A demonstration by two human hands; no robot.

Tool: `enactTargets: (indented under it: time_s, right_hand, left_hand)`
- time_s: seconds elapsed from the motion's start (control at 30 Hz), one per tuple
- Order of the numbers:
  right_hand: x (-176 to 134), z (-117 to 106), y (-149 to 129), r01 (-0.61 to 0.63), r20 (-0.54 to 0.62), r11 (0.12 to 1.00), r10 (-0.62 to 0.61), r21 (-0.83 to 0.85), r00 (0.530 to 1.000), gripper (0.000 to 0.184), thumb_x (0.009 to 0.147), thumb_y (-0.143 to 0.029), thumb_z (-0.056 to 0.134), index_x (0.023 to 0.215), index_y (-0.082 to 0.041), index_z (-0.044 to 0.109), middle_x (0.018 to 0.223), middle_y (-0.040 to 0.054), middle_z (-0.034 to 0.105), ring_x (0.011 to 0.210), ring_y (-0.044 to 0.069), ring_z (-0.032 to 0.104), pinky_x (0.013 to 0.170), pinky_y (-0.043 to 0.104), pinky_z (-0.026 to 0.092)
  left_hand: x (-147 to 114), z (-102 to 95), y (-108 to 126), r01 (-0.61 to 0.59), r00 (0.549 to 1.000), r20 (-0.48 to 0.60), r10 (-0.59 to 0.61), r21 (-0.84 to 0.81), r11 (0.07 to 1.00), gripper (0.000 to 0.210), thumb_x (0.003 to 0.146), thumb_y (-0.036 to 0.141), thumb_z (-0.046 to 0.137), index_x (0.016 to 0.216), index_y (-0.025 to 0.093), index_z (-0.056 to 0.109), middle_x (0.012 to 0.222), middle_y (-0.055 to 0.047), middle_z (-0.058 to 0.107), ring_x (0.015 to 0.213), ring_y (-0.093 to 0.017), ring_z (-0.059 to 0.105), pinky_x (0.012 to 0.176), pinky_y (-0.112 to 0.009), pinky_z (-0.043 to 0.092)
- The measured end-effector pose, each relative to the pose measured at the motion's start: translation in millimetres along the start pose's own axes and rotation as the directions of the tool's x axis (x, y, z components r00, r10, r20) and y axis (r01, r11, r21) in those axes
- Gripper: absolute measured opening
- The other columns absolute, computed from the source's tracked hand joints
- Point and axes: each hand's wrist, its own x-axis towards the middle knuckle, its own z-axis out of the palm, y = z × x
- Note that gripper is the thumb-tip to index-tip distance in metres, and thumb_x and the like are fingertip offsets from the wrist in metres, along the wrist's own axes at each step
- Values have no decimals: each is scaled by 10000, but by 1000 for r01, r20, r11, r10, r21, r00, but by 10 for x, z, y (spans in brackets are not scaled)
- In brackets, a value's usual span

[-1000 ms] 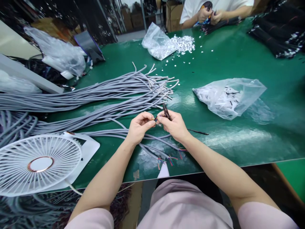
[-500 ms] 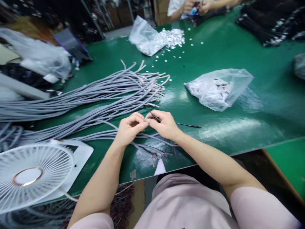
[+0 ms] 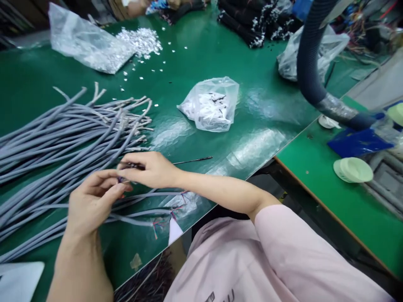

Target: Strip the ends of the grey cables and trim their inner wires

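My left hand (image 3: 92, 201) is closed in a pinch on the end of a grey cable, where a bit of purple wire (image 3: 120, 179) shows between the fingers. Touching those fingertips, my right hand (image 3: 153, 170) is curled around a slim dark tool (image 3: 134, 165) whose exact kind I cannot make out. A thin dark rod (image 3: 195, 160) sticks out beyond the right wrist. Below the hands lie several grey cables (image 3: 135, 219) with coloured inner wires (image 3: 155, 228) bared at their ends. Behind, a large bundle of grey cables (image 3: 78, 134) has pale, frayed ends.
A clear bag (image 3: 91, 46) spills small silvery pieces (image 3: 143, 42) at the back left. Another bag (image 3: 209, 105) holds white pieces. Black cable bundles (image 3: 242, 21) lie at the back. A dark flexible hose (image 3: 310, 54) arches at right, near a pale green cup (image 3: 352, 170). A co-worker's hand shows at the top.
The view has swung right, so the bags and cables sit further left and the hose and cup have come in. Both hands stay together, with the left turned more open towards the camera.
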Motion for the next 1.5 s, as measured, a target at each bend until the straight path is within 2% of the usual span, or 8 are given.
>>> enactTargets:
  time_s: [0.17,0.3,0.53,0.63,0.77,1.03,1.33,1.5]
  right_hand:
    - [52,52,71,-215,18,928,220,304,975,104,762,-207,578,685,-142,550,620,-52,518,535,48,433,525,179,346]
    - [64,77,110,-507,184,750,477,425,860,122,706,-255,608,728,-164,531,500,-96,425,334,20,250,341,170,153]
    - [72,101,144,-591,235,697,545,406,805,230,643,-328,680,745,-169,550,481,-103,398,315,14,219,327,175,117]
    - [74,57,132,-514,185,820,481,251,857,262,700,-396,656,707,-159,546,514,-83,406,378,27,259,374,188,175]
    - [24,-102,34,-225,63,960,238,-166,969,233,815,-381,567,803,-149,574,622,-43,468,546,70,385,523,210,304]
    - [-130,-203,-199,11,175,841,100,-542,979,240,926,-372,438,1017,-183,555,785,5,602,653,115,513,633,239,368]
    - [-163,-150,-126,131,216,762,12,-635,976,281,939,-334,437,1126,-193,593,1057,67,681,930,182,635,814,271,463]
    - [-174,-118,-90,175,244,739,-15,-651,970,316,938,-332,447,1155,-172,612,1035,79,688,917,182,648,821,266,473]
  left_hand:
    - [-32,15,34,56,998,35,-52,-131,990,414,647,247,777,1029,183,633,527,55,590,476,-109,584,445,-178,435]
    - [-2,27,57,80,996,55,-73,-130,988,462,643,278,777,1065,152,637,531,36,604,450,-80,548,439,-161,407]
    - [13,54,76,153,986,97,-137,-192,969,337,600,313,795,865,115,728,514,12,594,461,-88,539,453,-192,421]
    - [17,47,96,217,974,115,-197,-195,957,313,580,305,798,812,107,730,511,-1,608,460,-87,531,459,-196,429]
    - [22,35,126,274,959,121,-255,-179,945,318,577,307,790,815,105,727,523,-3,613,466,-83,527,453,-183,430]
    - [29,-1,119,260,958,166,-234,-156,953,268,638,314,759,811,110,732,578,-11,617,503,-76,527,476,-169,448]
    - [11,-5,94,269,954,174,-245,-130,954,260,626,326,772,785,121,751,589,-26,641,485,-89,523,473,-199,458]
    - [9,2,83,292,944,197,-265,-120,949,249,609,337,784,720,119,740,582,-23,644,480,-87,520,473,-195,446]
